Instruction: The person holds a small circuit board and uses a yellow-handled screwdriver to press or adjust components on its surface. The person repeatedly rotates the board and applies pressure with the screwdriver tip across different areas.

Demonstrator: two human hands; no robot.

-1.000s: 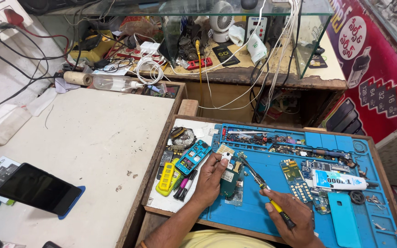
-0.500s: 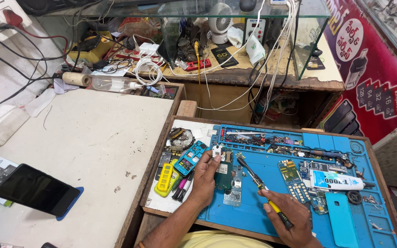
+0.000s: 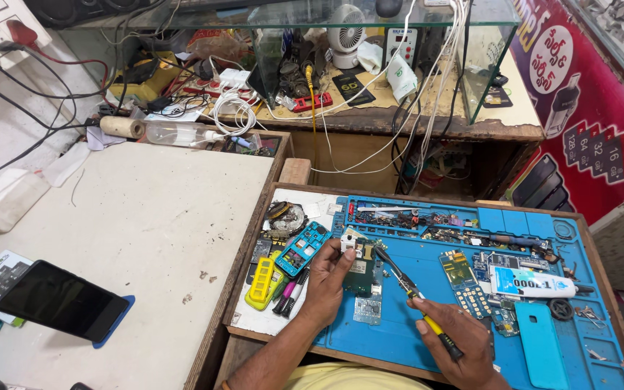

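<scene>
Taking the blue rubbery mat [image 3: 427,318] as my landmark: far left of it I see a glossy black phone [image 3: 59,300] lying flat on the scuffed pale desk [image 3: 146,231]; at the mat's left edge sits a yellow ribbed plastic part [image 3: 261,283]; my left hand [image 3: 326,285] pinches a small green circuit board [image 3: 359,269] over the mat's left half; my right hand [image 3: 460,339] grips a yellow-handled screwdriver [image 3: 417,296], its slim metal tip touching the board.
</scene>
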